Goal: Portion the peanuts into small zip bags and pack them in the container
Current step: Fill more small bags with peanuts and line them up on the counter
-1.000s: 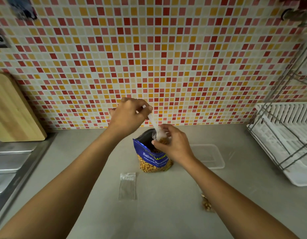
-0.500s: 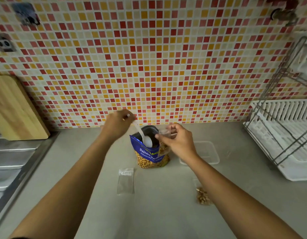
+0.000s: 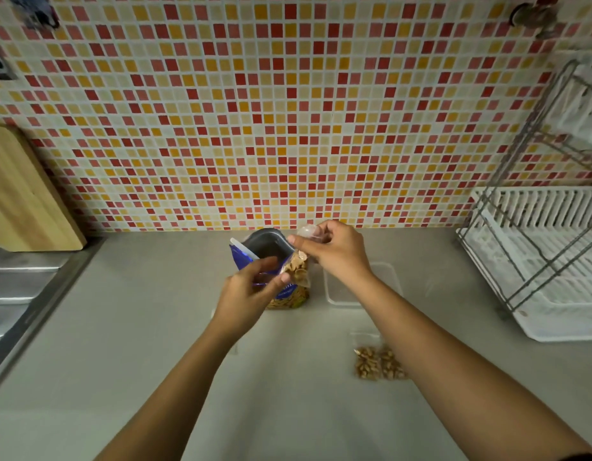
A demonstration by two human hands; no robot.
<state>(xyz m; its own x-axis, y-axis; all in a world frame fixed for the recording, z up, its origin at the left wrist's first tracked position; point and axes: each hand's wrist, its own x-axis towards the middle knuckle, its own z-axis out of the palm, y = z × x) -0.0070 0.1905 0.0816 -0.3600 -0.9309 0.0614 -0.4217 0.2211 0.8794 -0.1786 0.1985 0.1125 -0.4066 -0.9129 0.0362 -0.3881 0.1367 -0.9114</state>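
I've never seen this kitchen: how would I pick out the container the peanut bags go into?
Find the white dish rack at the right end of the grey counter. Between it and the standing blue peanut bag, partly behind the right forearm, lies the container. It alone is low, see-through and rectangular, unlike that tall printed bag.

The grey bench (image 3: 138, 327) carries an upright open peanut bag (image 3: 288, 298), a clear container (image 3: 338, 289), a filled zip bag (image 3: 377, 362) and a white dish rack (image 3: 554, 277).

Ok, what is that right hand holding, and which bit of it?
The right hand pinches a small bag of peanuts by its top edge, and the filled part hangs below.
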